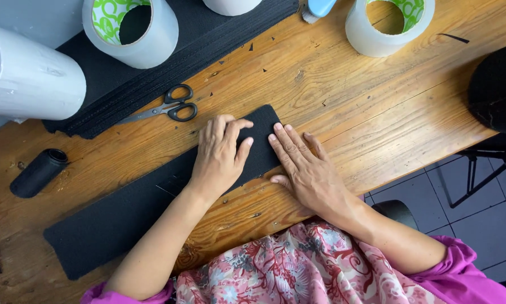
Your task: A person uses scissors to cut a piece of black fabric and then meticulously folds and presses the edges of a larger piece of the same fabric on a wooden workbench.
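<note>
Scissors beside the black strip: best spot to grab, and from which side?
Probably take the scissors by the black handle loops at their right end, coming from above on the side nearer the left hand. They lie flat on the wooden table with the blades pointing left toward the stack of black material, which crowds the blade tips; the loops sit on bare wood.

black fabric strip (123, 217) | long, flat, matte, dark; lies diagonally on wooden table (348, 101), lower-left to upper-centre | upper end squared off; both palms pressed flat on that end, near table's front edge
</note>
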